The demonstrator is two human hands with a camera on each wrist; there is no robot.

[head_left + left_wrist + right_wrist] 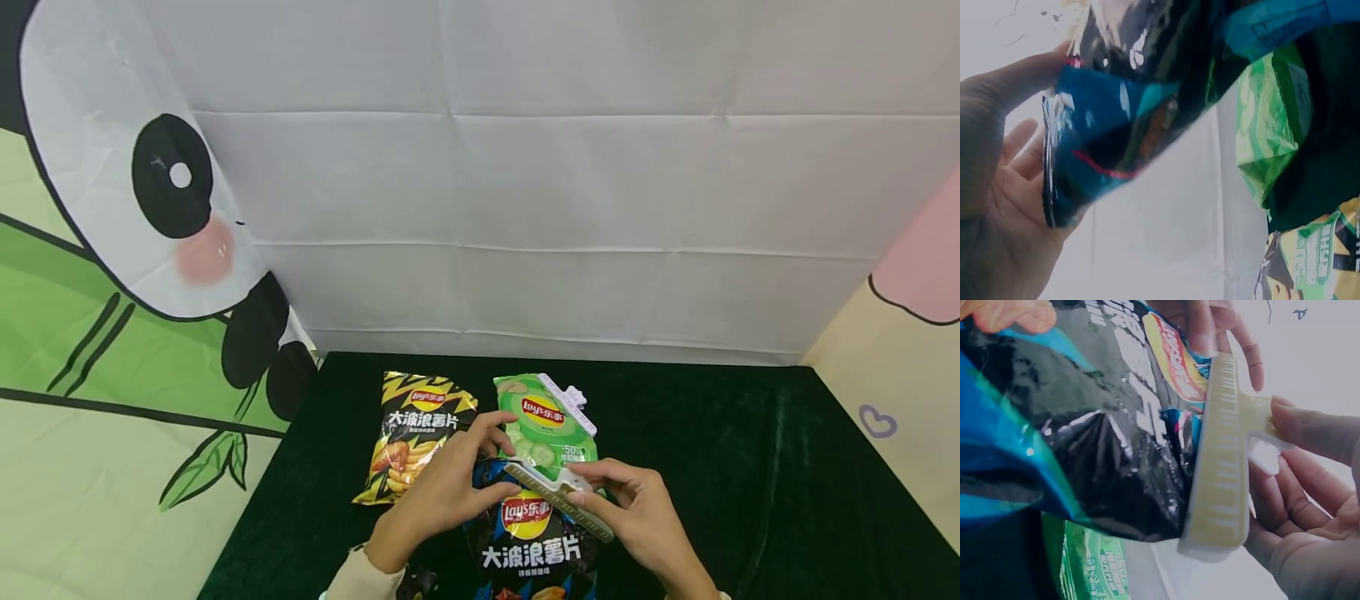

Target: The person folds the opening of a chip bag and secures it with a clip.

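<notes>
A black and blue potato chip bag [528, 554] is held up at the front of the table. Across its top corner lies a long pale yellow and white bag clip [1217, 456], set at a slant. My right hand [633, 508] pinches the clip's handle between thumb and fingers. On the other side, my left hand [450, 479] holds the bag's upper edge, the thumb [1032, 78] in front and the other fingers behind it, near the clip's far end.
Behind stands a green chip bag [543, 417] with a white clip [567, 404] across its top corner. To its left a yellow and black chip bag [412, 442] lies on the dark green tablecloth [720, 450]. A small dark object [417, 582] sits by the left sleeve.
</notes>
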